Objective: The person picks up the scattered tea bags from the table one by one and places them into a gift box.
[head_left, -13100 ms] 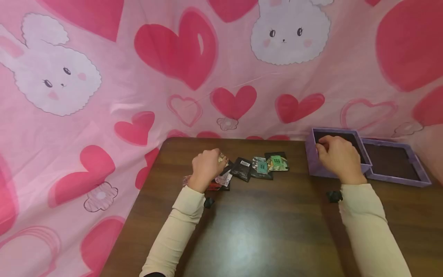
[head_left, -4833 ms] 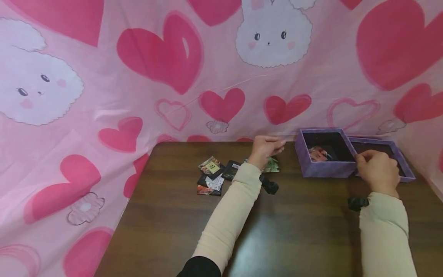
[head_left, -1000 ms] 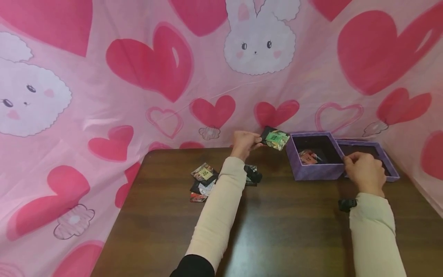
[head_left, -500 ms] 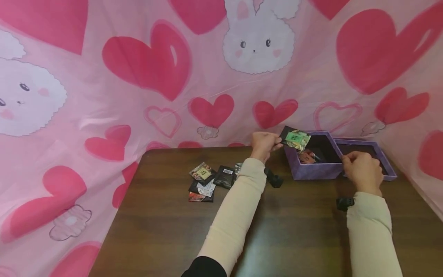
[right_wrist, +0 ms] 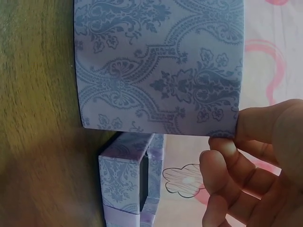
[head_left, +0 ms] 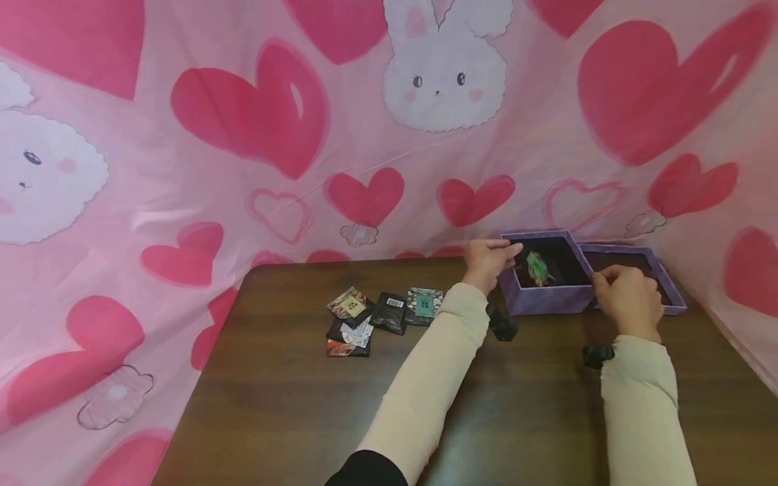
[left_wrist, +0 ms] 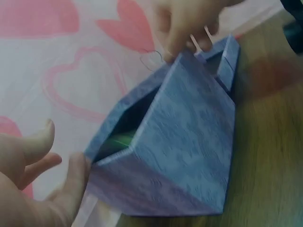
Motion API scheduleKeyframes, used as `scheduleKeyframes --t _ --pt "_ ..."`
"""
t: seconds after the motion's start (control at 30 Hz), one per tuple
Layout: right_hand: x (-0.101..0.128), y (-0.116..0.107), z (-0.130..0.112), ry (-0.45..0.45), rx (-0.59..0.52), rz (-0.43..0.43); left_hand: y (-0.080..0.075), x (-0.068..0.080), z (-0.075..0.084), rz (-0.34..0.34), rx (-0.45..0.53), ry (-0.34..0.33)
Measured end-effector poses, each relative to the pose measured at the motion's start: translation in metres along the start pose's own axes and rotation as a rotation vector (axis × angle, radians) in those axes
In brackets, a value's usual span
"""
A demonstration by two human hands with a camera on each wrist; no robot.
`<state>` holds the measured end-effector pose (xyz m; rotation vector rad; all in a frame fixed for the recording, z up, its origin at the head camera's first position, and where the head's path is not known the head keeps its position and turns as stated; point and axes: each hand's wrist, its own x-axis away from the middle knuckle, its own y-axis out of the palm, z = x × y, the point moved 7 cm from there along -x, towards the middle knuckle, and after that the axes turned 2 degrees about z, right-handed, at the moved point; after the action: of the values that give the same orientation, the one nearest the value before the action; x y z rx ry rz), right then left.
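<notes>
A dark brown wooden table is standing against a pink fabric backdrop printed with red hearts and white rabbit faces. A cluster of small square foil sachets is lying on the table at 10 o'clock from its centre. One black sachet with a white barcode label is sitting between a teal-patterned sachet and an overlapping stack of sachets.

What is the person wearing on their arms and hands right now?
Both arms wear long cream sleeves; a black layer shows at the left upper arm. A small black device sits at each wrist, the left wrist device and right wrist device. The left hand and right hand are bare.
</notes>
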<state>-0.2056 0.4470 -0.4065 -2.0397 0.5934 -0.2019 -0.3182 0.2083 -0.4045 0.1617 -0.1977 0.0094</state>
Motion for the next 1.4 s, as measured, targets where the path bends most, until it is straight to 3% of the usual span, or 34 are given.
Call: scheduleKeyframes --t 0.13,0.3,0.47,0.77,0.97,1.17,1.4 --pt "0.001 0.000 -0.003 -0.006 0.004 -0.008 -0.013 -0.004 -0.001 0.023 -0.141 0.032" --pt "-0.001 -0.008 -0.005 -0.011 0.006 0.018 -0.022 -0.016 0.016 -0.128 -0.064 0.132" --pt "-0.003 -0.009 -0.004 -0.019 0.014 0.015 -0.041 -0.026 0.024 -0.267 -0.039 0.097" --pt "-0.003 -0.010 0.002 0.000 0.013 0.010 -0.089 -0.040 0.027 -0.330 -0.268 0.062" --pt "-0.004 -0.011 -0.004 -0.024 -0.007 0.029 -0.119 -0.050 0.023 -0.321 -0.288 0.025" --pt "-0.002 -0.006 -0.005 -0.011 -0.009 0.002 -0.149 -0.056 0.008 -0.274 -0.250 -0.044" --pt "0.000 -0.003 -0.004 -0.013 -0.011 0.001 -0.177 -0.062 0.000 -0.204 -0.298 -0.042"
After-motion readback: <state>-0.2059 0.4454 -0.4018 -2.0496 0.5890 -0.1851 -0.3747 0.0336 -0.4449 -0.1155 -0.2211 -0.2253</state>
